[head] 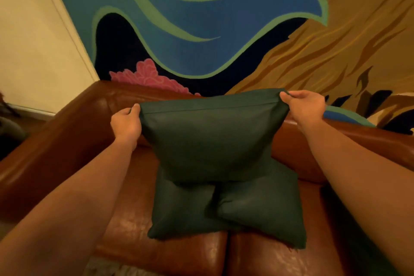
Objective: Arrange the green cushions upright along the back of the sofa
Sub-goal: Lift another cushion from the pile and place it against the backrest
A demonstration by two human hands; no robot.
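Gripping the top corners of one green cushion (212, 139), both hands hold it up over the sofa seat (125, 237): I read my left hand (126, 124) as pinching the upper left corner and my right hand (305, 105) the upper right, fingers and thumbs curled into the fabric. The held cushion hangs with its seamed top edge stretched taut between the two grips, roughly level with the top of the sofa back (143, 94); its lower edge sags onto, or just over, what lies beneath — I cannot tell whether they touch.

Beneath it, two further green cushions lie flat on the brown leather seat, side by side and pressed together at the middle: the lower left cushion (179, 210) and the lower right cushion (264, 210). Neither leans against the sofa back.

Progress, as I judge it: early. No cushion stands upright along the back as yet; one is lifted and presumably about to be set there, and the two flat ones remain to be raised and placed — so most of the task is left.

Behind the sofa hangs a large patterned textile (201, 20) in blue, green, pink and ochre. No brand, label or legible writing appears on the cushions, the sofa or the textile.
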